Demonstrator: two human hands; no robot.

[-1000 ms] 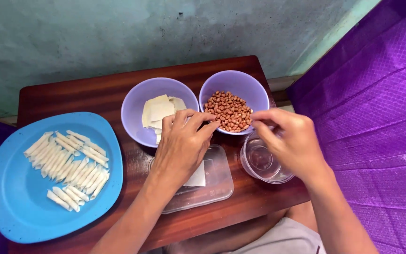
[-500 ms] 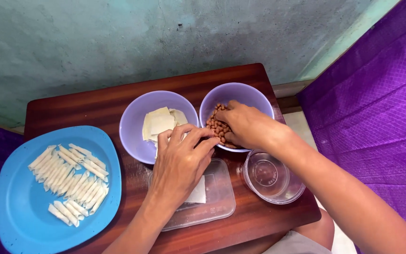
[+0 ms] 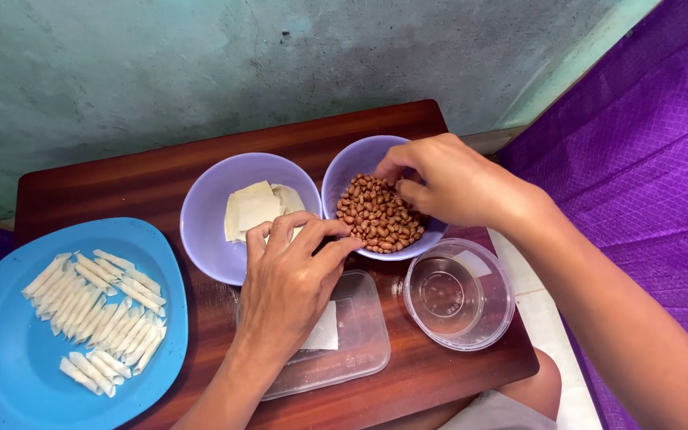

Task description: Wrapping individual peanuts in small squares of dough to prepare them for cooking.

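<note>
Since half a second ago, the right hand (image 3: 451,181) has drawn back from deep in the peanuts to the far rim of their bowl, fingertips pinched together; whether a nut sits between them cannot be told.

Nearest the viewer, at six o'clock on the small wooden table (image 3: 161,179), lies a clear rectangular plastic lid (image 3: 344,338). A pale square wrapper (image 3: 324,330) rests on it, half hidden under the left hand (image 3: 288,283), whose fingers curl loosely, pressing the wrapper flat. At four o'clock stands a clear round tub (image 3: 459,293) holding what looks like a little water, just beside the table's edge. At nine o'clock a blue plate (image 3: 9,350) holds rows of thin rolled wrappers (image 3: 101,306).

Farther off, a lilac bowl of wrapper squares (image 3: 209,215) sits at twelve, touching the lilac bowl of peanuts (image 3: 376,213) at one o'clock.

Risks, as I judge them: a pinched peanut could slip and roll off the table, or the right forearm could knock the tub and spill it.
</note>
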